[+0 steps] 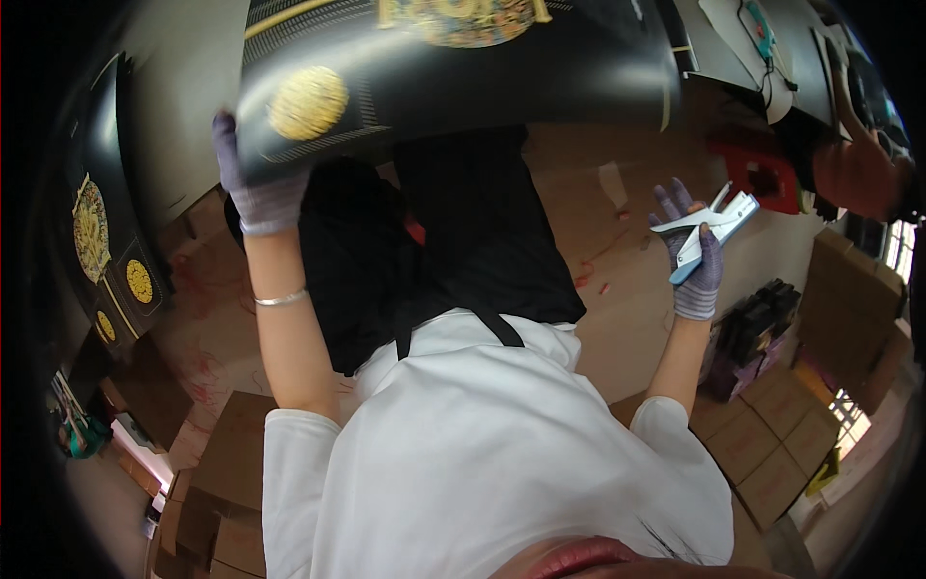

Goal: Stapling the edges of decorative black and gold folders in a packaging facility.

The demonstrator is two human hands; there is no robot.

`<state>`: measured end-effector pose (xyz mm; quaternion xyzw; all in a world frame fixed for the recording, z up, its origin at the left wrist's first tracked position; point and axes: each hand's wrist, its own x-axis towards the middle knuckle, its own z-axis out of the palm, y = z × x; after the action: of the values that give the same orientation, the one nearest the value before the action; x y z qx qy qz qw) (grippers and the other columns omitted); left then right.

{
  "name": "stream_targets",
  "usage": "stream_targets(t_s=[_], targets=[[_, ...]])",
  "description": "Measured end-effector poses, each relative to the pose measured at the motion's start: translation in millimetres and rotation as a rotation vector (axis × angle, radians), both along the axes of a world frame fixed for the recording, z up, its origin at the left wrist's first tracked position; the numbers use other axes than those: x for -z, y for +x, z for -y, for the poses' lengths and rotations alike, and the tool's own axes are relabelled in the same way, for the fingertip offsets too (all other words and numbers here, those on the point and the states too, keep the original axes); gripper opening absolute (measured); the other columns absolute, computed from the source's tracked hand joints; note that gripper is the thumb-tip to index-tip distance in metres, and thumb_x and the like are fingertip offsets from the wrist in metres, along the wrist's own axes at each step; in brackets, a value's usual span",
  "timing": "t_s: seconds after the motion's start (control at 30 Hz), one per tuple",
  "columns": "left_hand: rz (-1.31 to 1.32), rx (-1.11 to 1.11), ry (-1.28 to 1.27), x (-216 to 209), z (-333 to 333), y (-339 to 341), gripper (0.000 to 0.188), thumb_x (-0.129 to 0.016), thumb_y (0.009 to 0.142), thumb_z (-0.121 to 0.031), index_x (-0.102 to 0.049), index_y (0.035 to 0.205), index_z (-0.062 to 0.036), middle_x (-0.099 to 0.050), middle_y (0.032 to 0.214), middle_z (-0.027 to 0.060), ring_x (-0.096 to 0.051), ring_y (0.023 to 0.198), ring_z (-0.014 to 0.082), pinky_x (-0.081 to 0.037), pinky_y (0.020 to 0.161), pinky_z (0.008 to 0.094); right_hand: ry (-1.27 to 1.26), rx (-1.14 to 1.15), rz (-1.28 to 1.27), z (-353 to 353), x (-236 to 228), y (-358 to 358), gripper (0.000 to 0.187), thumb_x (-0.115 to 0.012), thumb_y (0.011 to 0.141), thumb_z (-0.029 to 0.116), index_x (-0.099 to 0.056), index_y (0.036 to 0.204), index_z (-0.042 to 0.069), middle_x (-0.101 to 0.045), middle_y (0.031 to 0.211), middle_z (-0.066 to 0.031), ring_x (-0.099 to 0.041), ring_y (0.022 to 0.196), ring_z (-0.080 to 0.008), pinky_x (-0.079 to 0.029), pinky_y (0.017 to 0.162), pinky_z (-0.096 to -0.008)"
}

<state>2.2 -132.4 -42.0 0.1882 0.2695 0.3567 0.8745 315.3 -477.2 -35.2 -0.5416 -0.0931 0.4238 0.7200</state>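
A large glossy black sheet [540,87] with gold round emblems and a colourful crest spans the top of the view, slightly bowed. My left hand [265,203], in a purple-grey glove, grips its near left corner; the thumb shows at the left edge and the fingers are hidden behind the sheet. To the right, away from the sheet, my gloved right hand [702,275] holds a white and light-blue plier stapler [719,224]. Its fingers curl partly round the handles, with some fingertips showing beyond the tool.
More black-and-gold printed material [111,193] lies at the far left by a grey tabletop [178,116]. A teal tool [760,34] with a cord rests at upper right, above a red container [786,183]. Cardboard boxes [772,434] stand lower right; red scraps [588,275] litter the floor.
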Motion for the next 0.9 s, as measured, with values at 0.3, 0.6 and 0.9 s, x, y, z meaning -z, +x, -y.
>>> stream_targets(t_s=[0.3,0.6,0.9], targets=[[-0.084,0.285,0.144,29.8,107.9,45.5,0.065,-0.058,0.084,-0.043,-0.038,0.126,0.002,-0.048,0.123,0.0208,-0.054,0.107,0.0319,-0.047,0.086,0.0407,-0.184,-0.195,-0.023,-74.5,-0.7,-69.4,0.059,-0.066,0.079,0.029,-0.041,0.122,-0.003,-0.051,0.109,-0.0149,-0.055,0.101,-0.0269,-0.048,0.089,-0.0441],[-0.507,0.136,0.053,15.0,119.5,83.7,0.019,-0.068,0.08,-0.015,-0.063,0.092,-0.0003,-0.064,0.079,0.005,-0.058,0.063,0.0099,-0.045,0.047,0.0207,-0.598,-0.716,0.271,-67.5,-9.0,-86.5,0.043,-0.068,0.077,0.034,-0.054,0.105,0.004,-0.058,0.092,-0.0057,-0.055,0.085,-0.0152,-0.046,0.08,-0.0304],[-0.688,0.076,0.175,17.5,113.3,57.5,0.021,-0.067,0.082,-0.023,-0.063,0.09,-0.0034,-0.062,0.076,0.0025,-0.055,0.063,0.0079,-0.045,0.053,0.0209,-0.628,-0.867,0.62,-89.0,-9.3,-102.7,0.035,-0.068,0.077,0.028,-0.053,0.097,0.002,-0.061,0.082,-0.0105,-0.062,0.076,-0.0225,-0.049,0.075,-0.0322]])
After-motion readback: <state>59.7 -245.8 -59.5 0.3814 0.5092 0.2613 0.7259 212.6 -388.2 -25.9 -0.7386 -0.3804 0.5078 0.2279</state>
